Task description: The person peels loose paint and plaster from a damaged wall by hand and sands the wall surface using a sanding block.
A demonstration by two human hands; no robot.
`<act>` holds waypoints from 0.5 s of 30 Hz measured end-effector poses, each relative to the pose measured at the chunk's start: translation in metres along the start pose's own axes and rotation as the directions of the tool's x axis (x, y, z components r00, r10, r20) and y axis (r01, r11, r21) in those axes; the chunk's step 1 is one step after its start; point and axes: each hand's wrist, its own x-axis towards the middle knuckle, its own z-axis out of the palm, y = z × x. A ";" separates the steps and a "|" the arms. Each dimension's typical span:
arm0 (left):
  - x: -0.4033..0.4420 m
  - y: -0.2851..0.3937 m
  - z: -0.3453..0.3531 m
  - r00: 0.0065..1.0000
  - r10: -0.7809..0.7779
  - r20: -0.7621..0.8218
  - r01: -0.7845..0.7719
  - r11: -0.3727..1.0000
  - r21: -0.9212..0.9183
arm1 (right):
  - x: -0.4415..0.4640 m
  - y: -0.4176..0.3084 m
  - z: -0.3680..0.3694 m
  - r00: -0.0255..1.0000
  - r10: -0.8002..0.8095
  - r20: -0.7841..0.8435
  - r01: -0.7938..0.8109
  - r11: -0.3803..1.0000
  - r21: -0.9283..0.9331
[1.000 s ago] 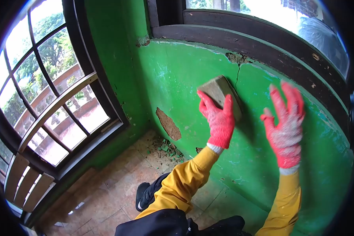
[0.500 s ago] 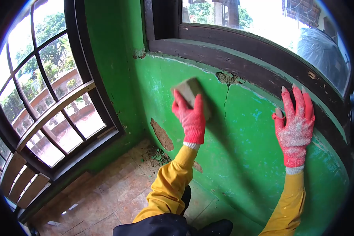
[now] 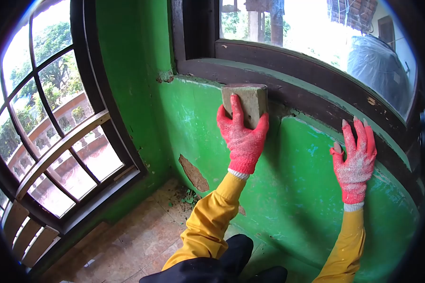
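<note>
My left hand (image 3: 243, 137), in a red glove, grips a greyish-brown block (image 3: 252, 103) against the top of the green wall (image 3: 297, 188), just below the dark wooden window frame (image 3: 288, 78). The block covers part of the frame's lower edge. My right hand (image 3: 355, 162), in a dusty red glove with bare fingertips, lies with spread fingers on the frame's lower edge and the wall under it. It holds nothing. A thin crack and chipped plaster show just right of the block.
A barred window (image 3: 56, 108) with a curved wooden rail (image 3: 63, 150) stands at the left. Bare plaster (image 3: 193, 173) shows low on the wall. Green and brown debris (image 3: 188, 197) lies on the tiled floor (image 3: 127, 240). Slatted wood (image 3: 28, 238) is at lower left.
The block in my left hand has moved left, then up to the window frame. My right hand, off the wall at first, now rests against the frame edge.
</note>
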 end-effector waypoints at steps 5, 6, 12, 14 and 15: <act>-0.060 -0.112 -0.015 0.910 -0.386 -0.150 0.372 0.921 -0.114 | 0.002 -0.003 -0.001 1.000 0.020 -0.009 -0.020 1.000 -0.016; -0.064 -0.127 -0.025 0.822 -0.553 -0.137 0.538 0.832 -0.134 | 0.002 -0.003 -0.001 1.000 0.017 -0.022 -0.017 1.000 -0.022; -0.009 -0.064 -0.020 0.997 -0.076 0.015 0.078 0.991 -0.107 | -0.006 -0.001 0.001 0.997 0.020 -0.070 -0.020 1.000 -0.002; 0.003 -0.050 -0.010 0.993 0.117 0.011 -0.117 0.993 0.002 | -0.007 0.002 0.001 0.997 0.005 -0.075 -0.004 1.000 0.003; 0.003 -0.054 -0.010 0.993 0.120 0.017 -0.121 0.992 0.046 | -0.009 0.002 0.002 0.996 -0.004 -0.088 0.006 1.000 0.015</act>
